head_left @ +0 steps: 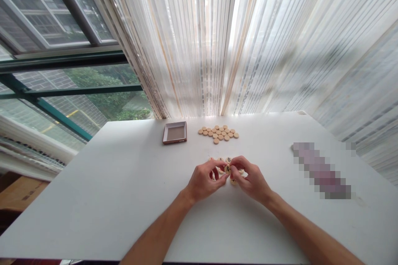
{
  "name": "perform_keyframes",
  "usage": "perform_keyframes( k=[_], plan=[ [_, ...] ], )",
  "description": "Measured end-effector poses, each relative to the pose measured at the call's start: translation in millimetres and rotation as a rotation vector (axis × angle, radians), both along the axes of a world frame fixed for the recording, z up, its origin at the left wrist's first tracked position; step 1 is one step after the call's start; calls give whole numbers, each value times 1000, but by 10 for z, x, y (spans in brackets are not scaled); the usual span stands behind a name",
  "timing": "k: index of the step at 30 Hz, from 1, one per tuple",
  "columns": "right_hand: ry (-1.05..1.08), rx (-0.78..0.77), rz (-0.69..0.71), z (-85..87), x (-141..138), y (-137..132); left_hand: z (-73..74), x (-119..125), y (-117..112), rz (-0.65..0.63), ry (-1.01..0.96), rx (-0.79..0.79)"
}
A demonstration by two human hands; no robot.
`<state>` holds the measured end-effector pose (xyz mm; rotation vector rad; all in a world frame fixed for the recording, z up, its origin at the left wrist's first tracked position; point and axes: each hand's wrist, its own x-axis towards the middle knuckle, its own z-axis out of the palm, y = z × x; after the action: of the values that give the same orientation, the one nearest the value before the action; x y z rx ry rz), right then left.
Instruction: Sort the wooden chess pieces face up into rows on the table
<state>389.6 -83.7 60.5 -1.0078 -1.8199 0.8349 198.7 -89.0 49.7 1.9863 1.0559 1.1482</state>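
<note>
Both hands meet over the middle of the white table (124, 182). My left hand (203, 182) and my right hand (251, 180) pinch one round wooden game piece (228, 169) with a dark mark on its face, held between the fingertips of both. Several more such pieces (221, 160) lie on the table just under and behind the fingers, partly hidden by them. Farther back, a flat cluster of several plain wooden discs (219, 133) lies face down.
A small shallow brown box (175, 133) sits left of the disc cluster. A blurred-out patch (321, 169) lies on the table's right side. Striped curtains hang behind the table, and a window with green railings is at the left.
</note>
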Motion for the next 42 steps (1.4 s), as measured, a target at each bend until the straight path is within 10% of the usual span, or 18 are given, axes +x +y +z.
perform_keyframes(
  k=[42],
  plan=[
    [-164, 271, 185, -95, 35, 6, 74, -2, 20, -30, -194, -241]
  ],
)
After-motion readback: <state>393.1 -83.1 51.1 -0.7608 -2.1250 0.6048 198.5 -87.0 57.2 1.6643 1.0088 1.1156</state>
